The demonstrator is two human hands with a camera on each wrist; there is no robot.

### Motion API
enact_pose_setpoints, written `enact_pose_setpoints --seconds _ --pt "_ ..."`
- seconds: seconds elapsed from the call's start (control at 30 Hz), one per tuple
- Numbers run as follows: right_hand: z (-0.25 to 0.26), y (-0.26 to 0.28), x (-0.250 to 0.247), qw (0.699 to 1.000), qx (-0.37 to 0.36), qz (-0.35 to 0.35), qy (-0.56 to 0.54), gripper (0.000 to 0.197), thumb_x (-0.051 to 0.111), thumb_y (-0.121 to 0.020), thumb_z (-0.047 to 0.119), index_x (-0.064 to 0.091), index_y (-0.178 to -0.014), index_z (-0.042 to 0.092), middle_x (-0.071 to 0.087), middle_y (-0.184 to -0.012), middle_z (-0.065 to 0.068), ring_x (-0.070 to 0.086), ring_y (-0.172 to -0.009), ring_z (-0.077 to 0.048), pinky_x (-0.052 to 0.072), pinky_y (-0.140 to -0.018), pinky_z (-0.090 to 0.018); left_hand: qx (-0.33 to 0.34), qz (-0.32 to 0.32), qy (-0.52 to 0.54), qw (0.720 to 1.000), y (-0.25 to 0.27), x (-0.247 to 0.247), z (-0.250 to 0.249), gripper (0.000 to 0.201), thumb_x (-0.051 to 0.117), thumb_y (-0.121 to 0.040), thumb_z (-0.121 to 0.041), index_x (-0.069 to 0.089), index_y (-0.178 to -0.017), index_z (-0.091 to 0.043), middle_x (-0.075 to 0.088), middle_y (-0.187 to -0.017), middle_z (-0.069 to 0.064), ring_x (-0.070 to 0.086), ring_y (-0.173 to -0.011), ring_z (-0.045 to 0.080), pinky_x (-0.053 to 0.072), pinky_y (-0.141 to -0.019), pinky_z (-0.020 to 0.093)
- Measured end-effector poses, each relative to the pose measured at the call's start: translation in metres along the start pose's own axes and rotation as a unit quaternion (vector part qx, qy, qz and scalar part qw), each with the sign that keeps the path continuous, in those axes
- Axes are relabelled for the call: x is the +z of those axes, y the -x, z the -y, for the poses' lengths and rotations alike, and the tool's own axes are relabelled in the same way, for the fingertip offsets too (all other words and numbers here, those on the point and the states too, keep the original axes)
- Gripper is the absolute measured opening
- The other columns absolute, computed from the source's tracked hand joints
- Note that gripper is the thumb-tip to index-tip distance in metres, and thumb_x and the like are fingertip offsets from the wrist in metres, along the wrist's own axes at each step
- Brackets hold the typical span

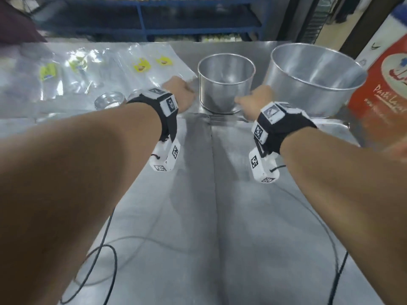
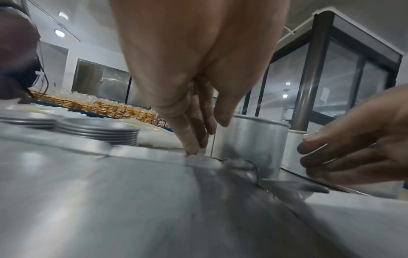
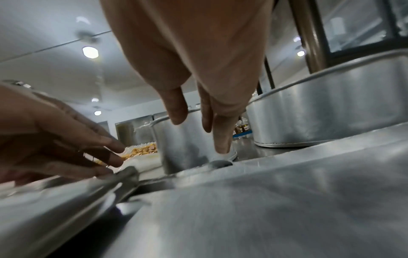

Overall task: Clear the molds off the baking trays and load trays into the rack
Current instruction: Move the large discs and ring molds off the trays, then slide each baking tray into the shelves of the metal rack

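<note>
Two flat metal baking trays lie side by side, the left tray and the right tray meeting along a middle seam. A small round metal mold stands just past their far rims at the seam, and a larger round mold stands behind the right tray. My left hand reaches to the left tray's far rim, left of the small mold; its straight fingertips touch that rim. My right hand is at the right tray's far rim, one fingertip down by the small mold's base. Neither hand holds anything.
A stack of shallow round pans sits left of my left hand. Clear plastic bags with yellow labels cover the table's back left. A red and white pack stands at the right, blue shelving behind. Black cables trail over the left tray.
</note>
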State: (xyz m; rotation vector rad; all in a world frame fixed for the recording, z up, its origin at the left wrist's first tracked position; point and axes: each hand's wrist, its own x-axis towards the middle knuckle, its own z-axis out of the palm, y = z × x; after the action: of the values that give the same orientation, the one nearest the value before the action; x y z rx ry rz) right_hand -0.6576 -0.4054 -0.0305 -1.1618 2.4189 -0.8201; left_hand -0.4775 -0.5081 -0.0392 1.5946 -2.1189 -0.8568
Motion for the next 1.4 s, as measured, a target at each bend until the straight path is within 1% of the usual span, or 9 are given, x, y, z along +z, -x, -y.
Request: enact_pose_setpoints --seconds 0.17,0.3,0.47,0.57,0.83,1.03,1.17,1.27,1.4 --pt "0.01 0.091 0.004 0.992 -0.059 0.063 0.091 0.033 0.062 -0.089 0.018 0.066 -0.117 0.002 0.066 -0.118 -0.017 0.06 -0.112 -0.033 0.048 -0.091 -0.032 0.06 0.084 -0.223 0.969 0.085 -0.024 0.005 0.033 0.055 -0.099 -0.019 0.067 -0.128 -0.007 0.064 -0.132 0.01 0.058 -0.122 0.03 0.043 -0.102 0.033" --pt "0.015 0.166 0.016 0.97 -0.066 0.153 0.179 0.035 0.059 -0.091 0.021 0.063 -0.119 0.001 0.064 -0.123 -0.017 0.058 -0.116 -0.034 0.046 -0.093 -0.031 0.082 0.212 -0.307 0.924 0.154 -0.039 0.037 0.043 0.051 -0.101 -0.037 0.053 -0.141 -0.018 0.051 -0.144 0.01 0.054 -0.126 0.033 0.043 -0.1 0.035" --pt "0.02 0.273 0.023 0.95 -0.046 0.199 0.236 0.031 0.057 -0.09 0.022 0.068 -0.111 0.001 0.067 -0.116 -0.019 0.063 -0.112 -0.034 0.052 -0.092 -0.034 0.058 0.246 -0.317 0.914 0.245 -0.065 0.099 0.065 0.055 -0.098 -0.04 0.029 -0.155 -0.022 0.027 -0.156 0.014 0.032 -0.141 0.037 0.034 -0.113 0.044" --pt "0.014 0.339 0.032 0.96 -0.007 0.192 0.203 0.032 0.064 -0.083 0.023 0.067 -0.108 0.003 0.065 -0.114 -0.018 0.063 -0.111 -0.034 0.053 -0.091 -0.034 0.029 0.249 -0.312 0.916 0.31 -0.087 0.15 0.085 0.058 -0.09 -0.056 0.013 -0.158 -0.033 0.01 -0.163 0.005 0.015 -0.149 0.033 0.032 -0.114 0.056" --pt "-0.007 0.48 0.045 0.967 0.109 0.119 0.199 0.077 0.065 -0.077 0.047 0.041 -0.138 0.006 0.03 -0.147 -0.015 0.037 -0.134 -0.035 0.038 -0.109 -0.037 -0.024 0.213 -0.257 0.942 0.461 -0.138 0.234 0.094 0.047 -0.084 -0.076 -0.003 -0.157 -0.045 -0.018 -0.166 -0.008 -0.015 -0.154 0.026 0.006 -0.121 0.059" --pt "-0.013 0.548 0.046 0.963 0.18 0.088 0.177 0.088 0.07 -0.066 0.054 0.041 -0.136 0.01 0.035 -0.141 -0.012 0.04 -0.131 -0.034 0.038 -0.107 -0.038 -0.105 0.181 -0.247 0.946 0.526 -0.163 0.262 0.094 0.045 -0.075 -0.084 -0.001 -0.152 -0.054 -0.018 -0.165 -0.012 -0.012 -0.154 0.03 0.016 -0.111 0.071" --pt "-0.018 0.579 0.042 0.961 0.214 0.052 0.165 0.1 0.074 -0.063 0.059 0.038 -0.142 0.007 0.039 -0.144 -0.013 0.034 -0.136 -0.032 0.035 -0.109 -0.041 -0.189 0.12 -0.241 0.944 0.547 -0.169 0.281 0.117 0.045 -0.051 -0.1 0.012 -0.149 -0.045 -0.001 -0.162 0.011 0.017 -0.144 0.046 0.03 -0.109 0.062" --pt "-0.017 0.59 0.034 0.95 0.26 0.043 0.167 0.11 0.077 -0.058 0.065 0.037 -0.142 0.005 0.038 -0.143 -0.016 0.031 -0.137 -0.035 0.035 -0.109 -0.044 -0.244 0.074 -0.193 0.947 0.557 -0.176 0.28 0.125 0.072 -0.052 -0.085 0.019 -0.15 -0.029 0.025 -0.146 0.017 0.032 -0.133 0.042 0.04 -0.104 0.055" --pt "-0.015 0.596 0.028 0.938 0.321 0.038 0.129 0.108 0.083 -0.041 0.067 0.054 -0.131 0.015 0.045 -0.135 -0.017 0.042 -0.128 -0.038 0.044 -0.102 -0.043 -0.319 0.047 -0.097 0.942 0.557 -0.196 0.288 0.123 0.091 -0.045 -0.064 0.03 -0.139 -0.012 0.038 -0.135 0.018 0.042 -0.126 0.042 0.045 -0.101 0.051"
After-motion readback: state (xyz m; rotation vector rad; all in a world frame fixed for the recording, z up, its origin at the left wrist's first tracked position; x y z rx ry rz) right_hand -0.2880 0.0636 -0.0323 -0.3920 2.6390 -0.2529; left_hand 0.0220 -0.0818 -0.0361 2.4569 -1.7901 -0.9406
